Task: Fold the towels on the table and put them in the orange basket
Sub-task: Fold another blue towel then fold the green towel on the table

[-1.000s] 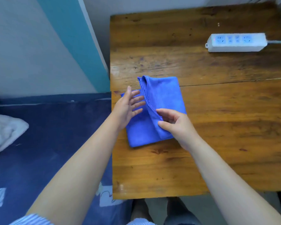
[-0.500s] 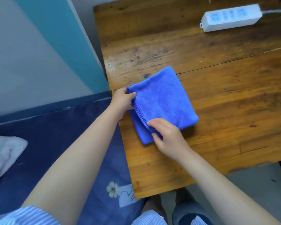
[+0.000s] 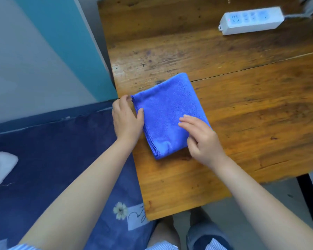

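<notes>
One blue towel (image 3: 168, 112) is seen on the table (image 3: 242, 109), near its left edge, folded into a compact multi-layer square. Folding of this towel is judged essentially complete; the stacked hems are aligned along the left and near sides.

Left hand (image 3: 127, 118): placed at the towel's left edge, thumb laid on top of the cloth, fingers at the far-left corner. Whether the corner is pinched cannot be told.

Right hand (image 3: 201, 136): laid on the towel's near-right part, fingers extended and flat on the cloth, nothing grasped. A smoothing or pressing action is inferred.

Remaining, as judged: towel to be lifted and transferred to the orange basket. The basket is not in view, so its position and contents cannot be recorded. No other towels are seen on the table.

Also noted: power strip (image 3: 251, 19) at the far right of the table; blue bedding (image 3: 61, 159) to the left, with white fabric (image 3: 0, 166) lying on it.
</notes>
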A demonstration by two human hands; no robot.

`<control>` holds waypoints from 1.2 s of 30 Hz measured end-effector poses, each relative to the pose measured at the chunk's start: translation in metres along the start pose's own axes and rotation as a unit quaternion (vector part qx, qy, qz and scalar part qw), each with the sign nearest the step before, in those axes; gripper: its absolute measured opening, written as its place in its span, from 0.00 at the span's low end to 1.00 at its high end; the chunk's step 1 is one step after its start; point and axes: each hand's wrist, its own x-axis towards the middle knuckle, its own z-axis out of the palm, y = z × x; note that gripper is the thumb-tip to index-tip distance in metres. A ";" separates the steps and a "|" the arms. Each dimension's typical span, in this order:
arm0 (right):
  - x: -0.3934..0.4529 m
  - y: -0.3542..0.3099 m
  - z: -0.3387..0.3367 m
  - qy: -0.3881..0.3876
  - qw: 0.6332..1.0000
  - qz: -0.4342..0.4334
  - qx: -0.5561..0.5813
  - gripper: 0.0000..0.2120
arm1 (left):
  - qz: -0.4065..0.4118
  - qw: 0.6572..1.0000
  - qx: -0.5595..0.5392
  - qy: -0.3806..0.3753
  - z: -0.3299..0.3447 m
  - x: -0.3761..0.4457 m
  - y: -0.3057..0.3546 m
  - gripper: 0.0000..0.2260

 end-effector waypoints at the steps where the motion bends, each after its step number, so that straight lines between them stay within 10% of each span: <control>1: 0.011 0.008 -0.004 0.019 0.999 -0.003 -0.031 0.18 | 0.038 0.999 0.022 0.007 0.001 -0.010 0.002 0.20; 6: 0.075 0.036 0.004 -0.111 0.982 0.025 -0.154 0.21 | 0.212 0.969 0.121 -0.044 0.022 -0.049 0.016 0.18; 10: 0.092 0.064 0.020 -0.196 0.943 -0.049 -0.265 0.23 | 0.191 0.941 0.241 -0.145 0.041 -0.054 -0.006 0.25; 20: 0.087 0.106 -0.003 -0.119 0.978 0.122 -0.116 0.23 | 0.178 0.940 0.246 -0.154 0.038 -0.054 -0.024 0.28; 27: 0.000 0.074 -0.009 -0.096 0.966 -0.159 -0.179 0.22 | 0.363 0.905 0.222 -0.016 0.031 -0.078 -0.007 0.17; 36: -0.016 0.099 -0.021 -0.156 0.936 -0.217 -0.230 0.24 | 0.215 0.919 0.309 -0.117 0.057 -0.107 0.001 0.31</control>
